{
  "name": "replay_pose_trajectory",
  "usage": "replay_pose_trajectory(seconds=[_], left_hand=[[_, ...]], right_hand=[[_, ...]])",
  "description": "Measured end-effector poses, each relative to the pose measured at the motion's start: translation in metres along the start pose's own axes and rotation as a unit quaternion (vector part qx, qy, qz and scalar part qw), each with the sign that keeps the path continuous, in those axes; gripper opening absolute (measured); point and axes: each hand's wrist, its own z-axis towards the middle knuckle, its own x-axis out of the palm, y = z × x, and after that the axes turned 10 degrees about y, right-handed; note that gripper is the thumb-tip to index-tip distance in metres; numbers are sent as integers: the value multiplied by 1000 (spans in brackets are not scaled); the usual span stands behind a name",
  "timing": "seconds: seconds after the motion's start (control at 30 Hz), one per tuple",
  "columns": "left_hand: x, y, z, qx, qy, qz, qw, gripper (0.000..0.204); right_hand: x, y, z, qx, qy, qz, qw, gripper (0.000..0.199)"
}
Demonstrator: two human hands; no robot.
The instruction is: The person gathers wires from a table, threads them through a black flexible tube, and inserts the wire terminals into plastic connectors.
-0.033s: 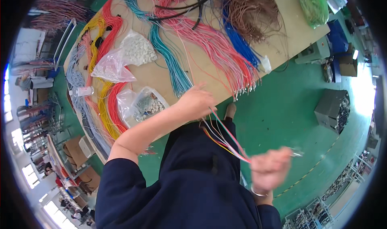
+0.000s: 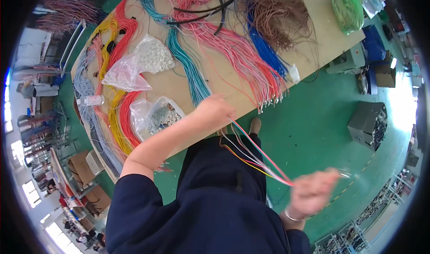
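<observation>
Nothing differs from the earlier picture: hands, wires and table sit the same. Far left on the wooden table (image 2: 313, 43), grey wires (image 2: 85, 97) run along the rim, then yellow wires (image 2: 112, 115) and red wires (image 2: 127, 119), all thin, glossy and laid in long curved bundles. Beside them lie two crinkled clear bags (image 2: 134, 66) and a third bag (image 2: 156, 113) of small parts. Teal wires (image 2: 190, 70) run down toward the table's near edge, where the left hand (image 2: 214, 110) rests, fingers closed on the top end of a thin wire bunch (image 2: 251, 153) of red, white, yellow and orange strands. The bunch stretches taut, down and to the right across the dark apron, to the right hand (image 2: 311, 191), which is blurred; its fingers seem curled round the bunch's lower end. Pink wires (image 2: 242, 57) fan to the table edge, with blue wires (image 2: 266, 52) and a brown tangle (image 2: 277, 17) beyond. Right of the edge, green floor (image 2: 313, 119) lies open up to a grey box (image 2: 367, 124).
</observation>
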Motion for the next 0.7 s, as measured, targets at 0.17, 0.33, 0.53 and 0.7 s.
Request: replay_pose_trajectory(seconds=[0.17, 0.33, 0.53, 0.7], left_hand=[[2, 82, -25, -67, -403, -24, 912, 9], [-56, -15, -59, -12, -653, 75, 753, 9], [-20, -119, -65, 12, -580, 167, 797, 23], [31, -28, -13, -240, -426, -199, 849, 12]], right_hand=[[-1, 159, -30, -197, 72, -220, 953, 12], [-94, 314, -45, -211, 30, -116, 970, 16], [-69, 315, -22, -300, -244, -102, 917, 20], [-200, 514, -5, -324, -225, -138, 909, 19]])
